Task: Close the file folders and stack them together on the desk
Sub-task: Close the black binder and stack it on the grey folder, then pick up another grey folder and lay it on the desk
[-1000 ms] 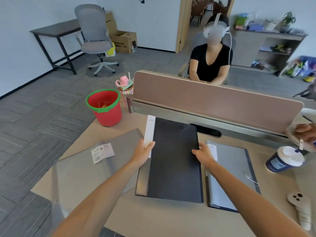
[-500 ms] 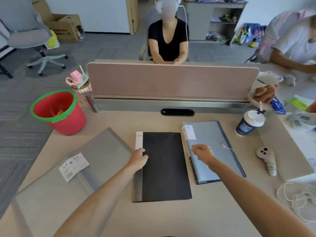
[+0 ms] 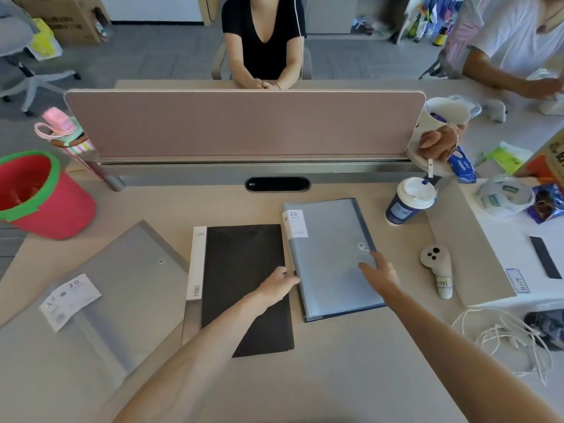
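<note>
Three closed folders lie side by side on the desk. A grey one with a white label lies at the left, a black one with a white spine strip in the middle, and a blue one at the right. My left hand reaches across the black folder, its fingertips at the blue folder's left edge. My right hand rests on the blue folder's right part, fingers spread, near its string clasp. I cannot tell whether either hand grips the folder.
A paper coffee cup stands just beyond the blue folder. A grey controller and white cables lie at the right. A red bucket is at the left edge. A pink divider closes the back; two people are beyond it.
Both hands have left the black folder and moved right onto the blue folder. The view has swung right and down over the desk.
</note>
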`<action>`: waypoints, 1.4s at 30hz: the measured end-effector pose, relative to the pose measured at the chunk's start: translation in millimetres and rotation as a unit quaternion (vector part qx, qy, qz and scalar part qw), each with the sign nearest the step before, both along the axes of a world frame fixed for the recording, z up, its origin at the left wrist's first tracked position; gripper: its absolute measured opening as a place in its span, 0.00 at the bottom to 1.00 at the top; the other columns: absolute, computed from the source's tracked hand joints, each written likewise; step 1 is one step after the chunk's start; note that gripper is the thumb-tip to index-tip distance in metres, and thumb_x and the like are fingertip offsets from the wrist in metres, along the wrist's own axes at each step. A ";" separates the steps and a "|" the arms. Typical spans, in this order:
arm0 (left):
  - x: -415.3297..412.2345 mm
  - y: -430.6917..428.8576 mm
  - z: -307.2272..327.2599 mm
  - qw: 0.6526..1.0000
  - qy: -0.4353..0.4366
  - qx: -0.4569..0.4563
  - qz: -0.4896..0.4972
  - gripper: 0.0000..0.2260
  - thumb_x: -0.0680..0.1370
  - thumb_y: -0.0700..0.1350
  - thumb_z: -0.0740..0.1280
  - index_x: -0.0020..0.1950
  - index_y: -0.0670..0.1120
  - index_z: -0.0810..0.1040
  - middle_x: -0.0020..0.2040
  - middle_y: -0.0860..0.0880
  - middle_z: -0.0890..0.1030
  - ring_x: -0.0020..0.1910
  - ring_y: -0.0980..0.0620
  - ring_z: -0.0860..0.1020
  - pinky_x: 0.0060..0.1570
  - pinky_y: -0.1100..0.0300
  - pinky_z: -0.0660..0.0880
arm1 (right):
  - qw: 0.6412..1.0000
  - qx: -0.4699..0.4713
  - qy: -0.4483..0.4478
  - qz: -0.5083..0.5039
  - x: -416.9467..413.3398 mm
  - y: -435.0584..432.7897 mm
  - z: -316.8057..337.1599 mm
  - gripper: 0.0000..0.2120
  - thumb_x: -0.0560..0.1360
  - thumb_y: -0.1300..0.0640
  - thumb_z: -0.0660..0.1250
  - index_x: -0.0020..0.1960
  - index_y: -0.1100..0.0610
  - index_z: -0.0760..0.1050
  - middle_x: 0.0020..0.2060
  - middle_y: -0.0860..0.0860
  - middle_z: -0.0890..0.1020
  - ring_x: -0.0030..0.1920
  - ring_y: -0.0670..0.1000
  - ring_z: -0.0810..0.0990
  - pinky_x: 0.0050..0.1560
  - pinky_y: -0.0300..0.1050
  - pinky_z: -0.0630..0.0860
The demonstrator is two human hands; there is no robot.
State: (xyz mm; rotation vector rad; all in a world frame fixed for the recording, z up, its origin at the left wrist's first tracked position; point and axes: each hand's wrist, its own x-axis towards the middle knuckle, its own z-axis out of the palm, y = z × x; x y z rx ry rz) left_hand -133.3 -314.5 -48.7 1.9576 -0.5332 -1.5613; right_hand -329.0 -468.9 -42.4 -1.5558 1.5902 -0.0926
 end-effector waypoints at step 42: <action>90.2 155.9 25.2 0.982 -0.067 -0.043 0.169 0.24 0.63 0.43 0.70 0.58 0.47 0.70 0.55 0.47 0.78 0.51 0.50 0.79 0.46 0.61 0.75 | 0.986 0.119 -0.044 0.113 114.2 117.5 -10.0 0.21 0.75 0.62 0.64 0.67 0.60 0.67 0.51 0.55 0.75 0.47 0.53 0.74 0.45 0.44 0.70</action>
